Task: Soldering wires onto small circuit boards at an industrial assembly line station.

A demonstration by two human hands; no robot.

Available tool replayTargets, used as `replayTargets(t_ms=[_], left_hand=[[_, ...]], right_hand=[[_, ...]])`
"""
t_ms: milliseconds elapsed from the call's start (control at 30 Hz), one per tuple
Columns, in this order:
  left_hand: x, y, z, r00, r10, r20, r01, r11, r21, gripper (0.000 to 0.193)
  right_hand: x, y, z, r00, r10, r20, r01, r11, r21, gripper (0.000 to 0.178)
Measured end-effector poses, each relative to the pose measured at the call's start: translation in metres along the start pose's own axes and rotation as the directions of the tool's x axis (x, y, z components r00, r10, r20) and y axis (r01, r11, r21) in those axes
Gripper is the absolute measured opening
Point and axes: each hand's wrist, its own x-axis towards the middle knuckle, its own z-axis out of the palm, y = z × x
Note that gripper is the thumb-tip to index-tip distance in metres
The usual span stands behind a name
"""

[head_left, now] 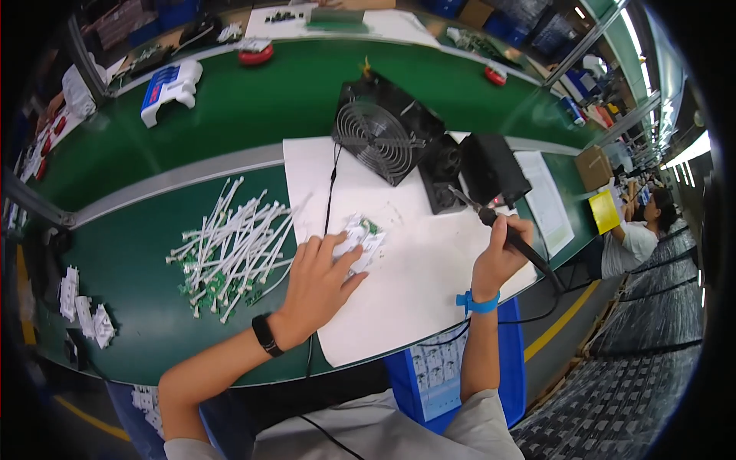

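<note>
My left hand [320,277] rests with fingers spread on a white plastic part [366,247], which lies on a white sheet [429,280]. A small green circuit board [371,226] shows at the part's far end; my fingers hide some of the rest. To the right, my right hand [502,257] is closed round the handle of a soldering iron [530,254]. The iron's tip points far-left, close to a black stand [443,201]. A bundle of white cables with green boards [234,249] is spread left of my left hand.
A black fan [376,138] with a wire guard and a black box [494,170] stand behind the sheet. White plastic parts [86,318] lie far left. A blue bin [506,376] is below the table edge. Beyond runs a green belt [253,100]. Someone sits at right.
</note>
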Motion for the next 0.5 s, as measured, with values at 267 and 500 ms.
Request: replayTargets(t_ms=[267,500], left_hand=[[-0.001,0.003,-0.004,1.000,0.007,-0.015,-0.007,1.000,-0.016,0.038],[-0.002,0.008,-0.004,1.000,0.017,0.001,-0.017,1.000,0.007,0.038]], right_hand=[[0.055,0.034,0.045,0.974,0.155,0.165,-0.123,0.974,-0.190,0.014],[0.055,0.064,0.058,0.960,0.024,0.280,0.053,0.963,-0.264,0.015]])
